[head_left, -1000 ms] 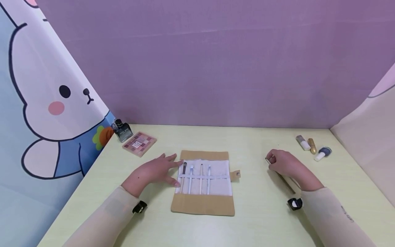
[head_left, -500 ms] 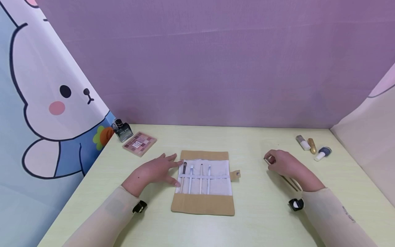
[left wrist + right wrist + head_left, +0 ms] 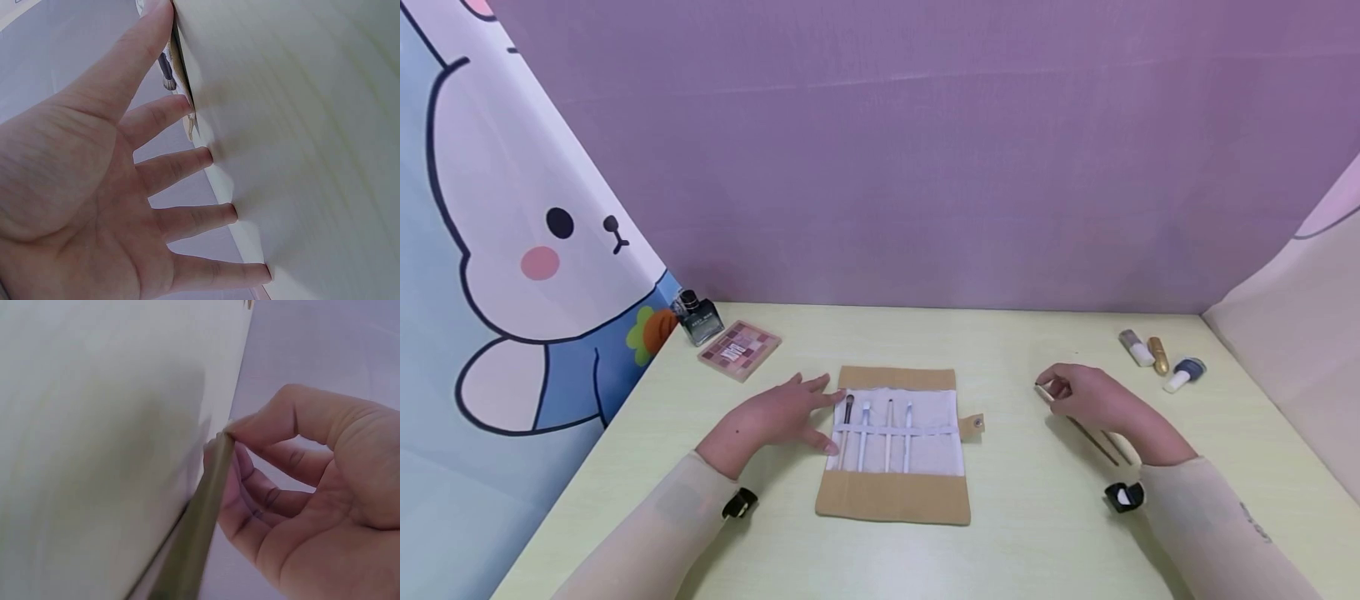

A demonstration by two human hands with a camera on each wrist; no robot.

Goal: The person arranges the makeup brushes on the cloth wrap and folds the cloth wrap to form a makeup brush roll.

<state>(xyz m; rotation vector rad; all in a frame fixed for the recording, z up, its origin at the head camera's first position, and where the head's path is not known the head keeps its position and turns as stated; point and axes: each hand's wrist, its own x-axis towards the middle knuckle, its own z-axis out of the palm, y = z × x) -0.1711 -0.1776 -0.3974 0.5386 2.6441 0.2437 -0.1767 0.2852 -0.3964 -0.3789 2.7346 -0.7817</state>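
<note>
Fingers of the right hand (image 3: 1078, 392), in the head view, pinch a slender pale-tipped stick (image 3: 1043, 391) low over the pale wood-grain tabletop (image 3: 891, 567); the unrolled tan brush roll with white cloth lining (image 3: 892, 498) lies flat to the left of that grip, well apart. The left hand (image 3: 782, 412) is nearer to it, spread at the roll's left edge. Inside, four slim makeup brushes (image 3: 888, 450) run near to far under a white cross band (image 3: 932, 430), while the stick slants, tip pointing far left and tail back toward the right wrist, so its long axis sits skewed to theirs. Two thin lines (image 3: 1093, 441) show behind the grip; whether one is a second stick or a shadow, I cannot tell. In the left wrist view the left hand's fingers are straight and wide apart, tips at the tabletop, gripping nothing. In the right wrist view thumb and forefinger close narrowly on the stick's end, its olive-brown shaft reaching back toward the camera.
</note>
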